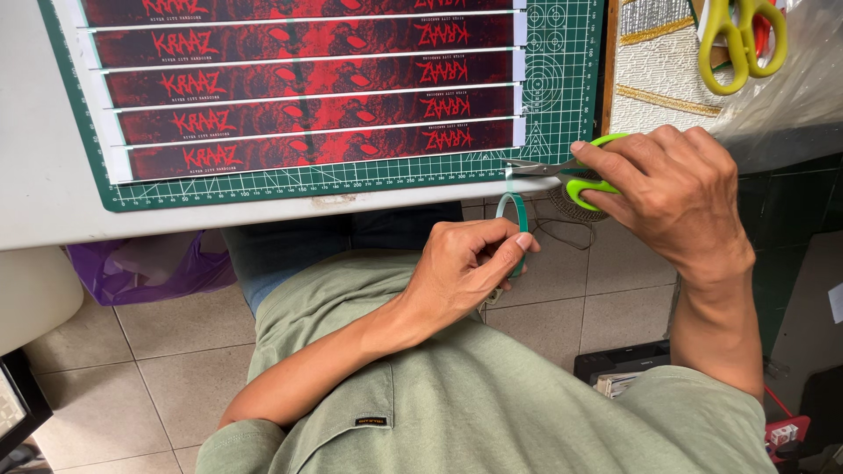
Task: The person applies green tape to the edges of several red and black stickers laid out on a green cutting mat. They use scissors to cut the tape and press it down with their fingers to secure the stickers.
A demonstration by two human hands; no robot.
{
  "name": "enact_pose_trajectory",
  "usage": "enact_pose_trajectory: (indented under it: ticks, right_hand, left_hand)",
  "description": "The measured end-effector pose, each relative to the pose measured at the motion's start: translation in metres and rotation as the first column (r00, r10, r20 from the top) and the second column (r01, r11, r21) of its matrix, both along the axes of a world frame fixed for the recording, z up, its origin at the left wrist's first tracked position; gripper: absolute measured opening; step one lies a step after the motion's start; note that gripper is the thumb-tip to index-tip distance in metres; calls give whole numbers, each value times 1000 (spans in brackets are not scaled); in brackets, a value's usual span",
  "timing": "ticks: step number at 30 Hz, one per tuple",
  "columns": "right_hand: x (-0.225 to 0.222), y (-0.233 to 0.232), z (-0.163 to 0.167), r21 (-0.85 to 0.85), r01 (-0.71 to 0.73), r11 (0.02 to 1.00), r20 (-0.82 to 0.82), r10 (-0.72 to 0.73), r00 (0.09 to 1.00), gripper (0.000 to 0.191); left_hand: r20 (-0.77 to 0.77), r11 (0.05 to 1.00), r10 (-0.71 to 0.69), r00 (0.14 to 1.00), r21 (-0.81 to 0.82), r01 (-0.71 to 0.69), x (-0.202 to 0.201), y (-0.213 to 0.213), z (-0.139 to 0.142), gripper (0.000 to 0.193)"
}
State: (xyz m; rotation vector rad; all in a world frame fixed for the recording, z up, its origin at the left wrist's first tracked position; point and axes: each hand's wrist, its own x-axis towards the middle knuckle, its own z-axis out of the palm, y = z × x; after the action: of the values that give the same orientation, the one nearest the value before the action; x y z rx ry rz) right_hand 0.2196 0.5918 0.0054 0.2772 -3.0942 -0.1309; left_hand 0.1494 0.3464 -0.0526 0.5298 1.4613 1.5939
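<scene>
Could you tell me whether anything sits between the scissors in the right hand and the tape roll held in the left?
Nothing visible does. The scissors in the right hand point at the tape strip just above the tape roll, which the left hand pinches.

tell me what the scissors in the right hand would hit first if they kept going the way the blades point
The right hand aims the green-handled scissors leftward. First in line looks to be the thin clear tape strip rising from the tape roll in the left hand, then the cutting mat; depth is unclear.
</scene>
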Motion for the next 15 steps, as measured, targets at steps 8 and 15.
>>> enact_pose_trajectory:
  ticks: [8, 15]
  right_hand:
    - [4, 4, -7, 33, -34, 999, -34, 35, 999, 43]
    - [6, 6, -10, 39, -59, 998, -26, 60, 998, 38]
  left_hand:
    - [0, 1000, 2, 1000, 0, -2, -1, 1, -1, 32]
    - [0, 1000, 8, 1000, 13, -8, 0, 0, -2, 31]
